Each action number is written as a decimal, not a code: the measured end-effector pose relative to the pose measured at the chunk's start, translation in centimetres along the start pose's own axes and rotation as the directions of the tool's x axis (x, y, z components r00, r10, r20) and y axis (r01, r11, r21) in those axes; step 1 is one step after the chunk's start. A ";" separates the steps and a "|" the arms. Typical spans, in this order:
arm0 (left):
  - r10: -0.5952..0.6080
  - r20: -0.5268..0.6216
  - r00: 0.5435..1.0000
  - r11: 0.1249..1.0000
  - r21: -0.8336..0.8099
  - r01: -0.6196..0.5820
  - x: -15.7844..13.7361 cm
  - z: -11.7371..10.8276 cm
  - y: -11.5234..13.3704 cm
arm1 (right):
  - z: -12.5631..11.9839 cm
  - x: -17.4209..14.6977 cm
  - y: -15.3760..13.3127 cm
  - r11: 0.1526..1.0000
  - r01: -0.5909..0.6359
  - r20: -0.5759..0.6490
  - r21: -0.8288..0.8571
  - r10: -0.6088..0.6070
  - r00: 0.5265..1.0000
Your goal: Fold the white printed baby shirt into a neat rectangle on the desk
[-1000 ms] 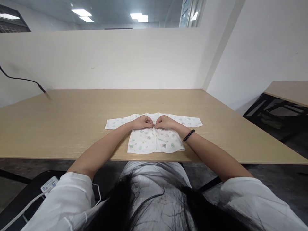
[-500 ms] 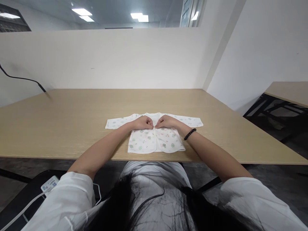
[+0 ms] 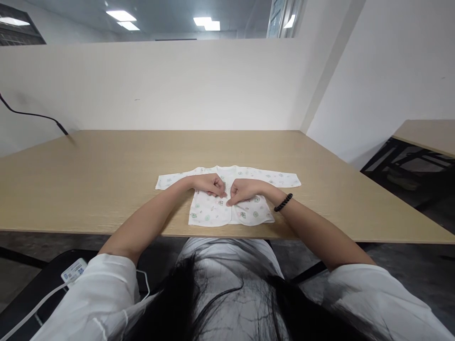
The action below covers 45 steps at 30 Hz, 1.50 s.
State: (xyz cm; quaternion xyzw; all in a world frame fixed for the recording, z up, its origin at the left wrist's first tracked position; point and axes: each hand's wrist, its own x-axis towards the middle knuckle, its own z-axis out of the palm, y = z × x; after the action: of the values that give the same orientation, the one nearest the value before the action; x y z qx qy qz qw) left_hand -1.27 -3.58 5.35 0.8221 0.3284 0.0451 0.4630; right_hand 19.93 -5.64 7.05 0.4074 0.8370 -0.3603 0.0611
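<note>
Lying beneath both hands' [image 3: 208, 183] [image 3: 246, 189] curled, nearly closed fingers [image 3: 232, 200] is the shirt [image 3: 212, 214], any grip unclear.

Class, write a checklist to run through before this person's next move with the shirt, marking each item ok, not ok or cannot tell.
1. Shirt laid front up on the table: ok.
2. Sleeves spread out to both sides: ok.
3. Left hand and right hand at the front opening: ok.
4. Front edges meeting right down to the hem: not ok; they curve apart at the bottom.
5. Cloth firmly pinched by each hand: cannot tell; the fingers hide it.
</note>
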 end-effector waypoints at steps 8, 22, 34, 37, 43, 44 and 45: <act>-0.068 0.031 0.997 0.997 -0.031 0.069 0.3 0.8 1.0 | -0.7 -0.2 0.5 0.972 -0.020 0.134 0.232 -0.011 0.991; -0.077 -0.016 0.997 0.996 -0.056 0.076 0.7 1.7 1.3 | -1.0 -0.1 1.1 0.949 -0.045 0.123 0.312 0.007 0.992; -0.082 0.008 0.997 0.991 -0.104 0.083 0.5 1.6 1.6 | -0.4 0.1 0.6 0.951 -0.009 0.048 0.308 -0.006 0.999; -0.115 0.016 0.993 0.985 -0.126 0.116 0.6 1.4 1.7 | -0.5 0.1 0.6 0.953 0.001 0.059 0.304 -0.020 0.998; -0.153 -0.007 0.988 0.980 -0.130 0.151 1.1 1.4 1.1 | -0.7 0.3 1.0 0.957 0.017 0.092 0.288 -0.045 0.995; -0.156 -0.008 0.988 0.980 -0.127 0.154 1.2 1.4 1.0 | -0.7 0.3 1.0 0.959 0.020 0.094 0.283 -0.049 0.994; -0.159 -0.008 0.987 0.980 -0.122 0.157 1.2 1.4 1.0 | -0.7 0.3 1.1 0.961 0.023 0.097 0.276 -0.052 0.994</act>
State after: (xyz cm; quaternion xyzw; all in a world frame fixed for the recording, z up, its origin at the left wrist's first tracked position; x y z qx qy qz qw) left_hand 0.68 -4.29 5.02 0.7635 0.3933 0.0355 0.5111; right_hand 20.69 -4.55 6.85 0.3769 0.7822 -0.4945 0.0404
